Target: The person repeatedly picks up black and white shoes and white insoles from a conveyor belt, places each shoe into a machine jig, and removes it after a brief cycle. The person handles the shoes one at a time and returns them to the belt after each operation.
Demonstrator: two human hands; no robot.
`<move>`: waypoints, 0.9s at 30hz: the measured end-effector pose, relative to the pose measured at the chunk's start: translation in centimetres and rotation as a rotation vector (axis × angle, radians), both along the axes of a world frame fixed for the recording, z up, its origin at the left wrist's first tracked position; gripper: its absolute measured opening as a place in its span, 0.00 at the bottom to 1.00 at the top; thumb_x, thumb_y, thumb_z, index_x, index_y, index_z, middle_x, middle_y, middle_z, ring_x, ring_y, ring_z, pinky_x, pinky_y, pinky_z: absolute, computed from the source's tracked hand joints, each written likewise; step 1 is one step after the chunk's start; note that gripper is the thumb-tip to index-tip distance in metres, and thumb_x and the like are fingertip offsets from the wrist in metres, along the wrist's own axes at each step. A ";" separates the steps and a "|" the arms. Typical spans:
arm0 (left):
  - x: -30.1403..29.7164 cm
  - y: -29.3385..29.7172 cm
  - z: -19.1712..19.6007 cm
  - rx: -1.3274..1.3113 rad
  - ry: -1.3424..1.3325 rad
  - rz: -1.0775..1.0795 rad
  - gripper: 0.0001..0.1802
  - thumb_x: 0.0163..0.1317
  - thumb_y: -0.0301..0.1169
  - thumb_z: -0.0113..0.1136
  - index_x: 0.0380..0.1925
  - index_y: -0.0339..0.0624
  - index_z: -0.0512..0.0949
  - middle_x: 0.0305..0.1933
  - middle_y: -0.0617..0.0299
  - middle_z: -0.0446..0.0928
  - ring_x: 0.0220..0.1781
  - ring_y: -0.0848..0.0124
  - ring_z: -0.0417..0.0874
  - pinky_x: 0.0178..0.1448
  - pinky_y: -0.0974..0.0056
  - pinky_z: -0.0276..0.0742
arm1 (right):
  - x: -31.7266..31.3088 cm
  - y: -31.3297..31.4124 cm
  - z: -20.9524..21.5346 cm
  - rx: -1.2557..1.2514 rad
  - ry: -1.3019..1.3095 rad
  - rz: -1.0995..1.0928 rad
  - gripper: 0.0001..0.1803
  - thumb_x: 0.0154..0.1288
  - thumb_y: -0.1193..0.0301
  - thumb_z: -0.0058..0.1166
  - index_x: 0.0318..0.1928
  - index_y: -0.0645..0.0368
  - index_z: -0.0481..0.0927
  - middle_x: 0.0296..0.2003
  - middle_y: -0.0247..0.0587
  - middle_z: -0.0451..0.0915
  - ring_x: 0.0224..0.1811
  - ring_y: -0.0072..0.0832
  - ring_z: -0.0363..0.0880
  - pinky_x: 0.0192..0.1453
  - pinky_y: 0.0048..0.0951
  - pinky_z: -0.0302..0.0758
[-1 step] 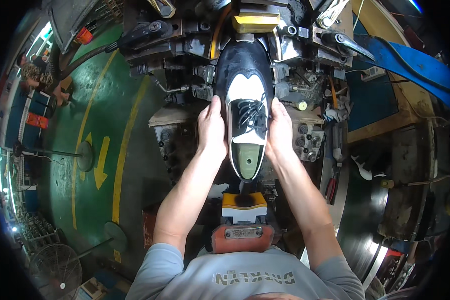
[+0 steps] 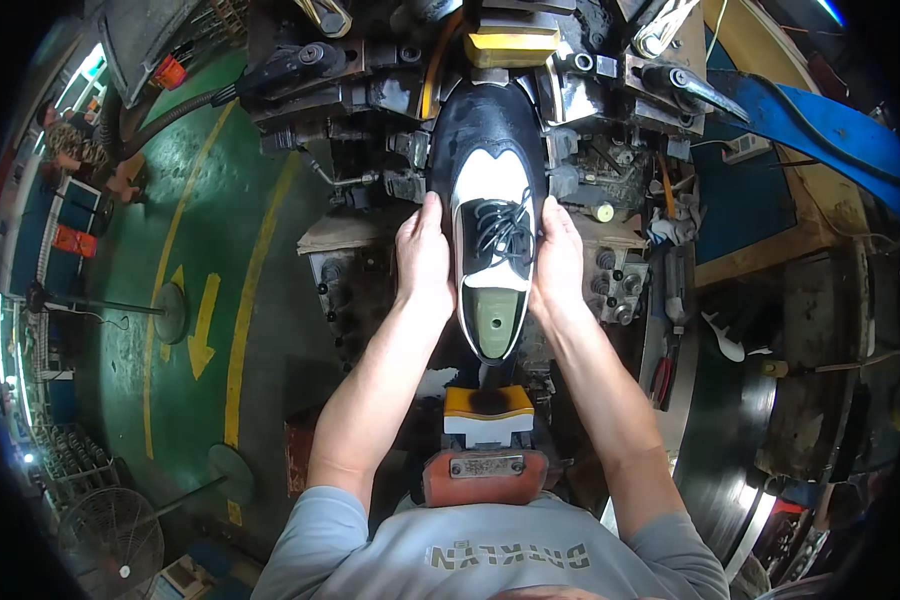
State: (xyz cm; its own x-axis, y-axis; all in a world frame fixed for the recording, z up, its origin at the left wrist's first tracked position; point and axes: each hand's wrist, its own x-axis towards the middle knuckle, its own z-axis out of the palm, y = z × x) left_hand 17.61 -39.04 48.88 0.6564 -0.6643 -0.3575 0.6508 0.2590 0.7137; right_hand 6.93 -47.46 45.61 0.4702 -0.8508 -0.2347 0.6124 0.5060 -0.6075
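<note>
1. We hold our left hand [image 2: 425, 258] against the left side of a shoe [image 2: 490, 172], with the thumb lying forward along its edge.
2. Our right hand [image 2: 560, 258] lies against the opposite side in much the same way, so the two hands clasp the shoe between them.
3. Neither hand is spread wide; we see both slightly bent. How far the fingers curl underneath is hidden, so we cannot tell.
4. The shoe is straight in front of us, toe away and heel toward our body. Its front end sits between metal clamps [image 2: 407, 150] on a dark machine [image 2: 315, 100], near a yellow pad [image 2: 512, 47].
5. We see a smooth, slightly shiny black toe, then a white panel [image 2: 493, 178] with a small dip in its front edge.
6. Black laces [image 2: 503, 230] cross the black middle part, with loops and ends lying toward the right.
7. White shows again behind the laces, and a green block [image 2: 496, 325] with one small dark hole fills the heel opening.
8. Beyond the heel, nearer to us, is a second yellow pad [image 2: 489, 402], with an orange plate [image 2: 485, 482] beside our shirt [image 2: 470, 540].
</note>
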 end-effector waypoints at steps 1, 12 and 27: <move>0.0 0.0 0.2 0.013 -0.002 0.000 0.19 0.75 0.39 0.45 0.45 0.32 0.77 0.42 0.56 0.81 0.40 0.69 0.82 0.45 0.64 0.80 | 0.1 -0.1 -0.1 -0.005 0.012 -0.010 0.12 0.76 0.66 0.44 0.41 0.61 0.75 0.36 0.38 0.81 0.35 0.24 0.80 0.44 0.28 0.80; 0.0 0.4 0.5 0.011 0.030 0.035 0.18 0.75 0.37 0.47 0.46 0.31 0.77 0.42 0.56 0.82 0.39 0.68 0.83 0.45 0.64 0.81 | 0.1 0.1 0.0 0.096 -0.061 0.013 0.10 0.75 0.69 0.46 0.40 0.62 0.76 0.36 0.39 0.81 0.36 0.24 0.80 0.42 0.27 0.80; -1.0 2.0 -2.3 0.090 -0.166 -0.087 0.26 0.74 0.49 0.44 0.51 0.36 0.77 0.48 0.60 0.80 0.48 0.73 0.81 0.53 0.66 0.77 | 0.3 1.8 1.9 -0.119 0.339 0.023 0.20 0.78 0.57 0.40 0.52 0.63 0.73 0.47 0.40 0.78 0.47 0.25 0.76 0.54 0.29 0.75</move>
State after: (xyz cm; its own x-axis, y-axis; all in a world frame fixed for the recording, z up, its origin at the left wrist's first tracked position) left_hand 16.62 -37.00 46.55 0.6526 -0.6913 -0.3102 0.5398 0.1368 0.8306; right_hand 7.27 -45.69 47.54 0.4018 -0.8719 -0.2800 0.3557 0.4304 -0.8296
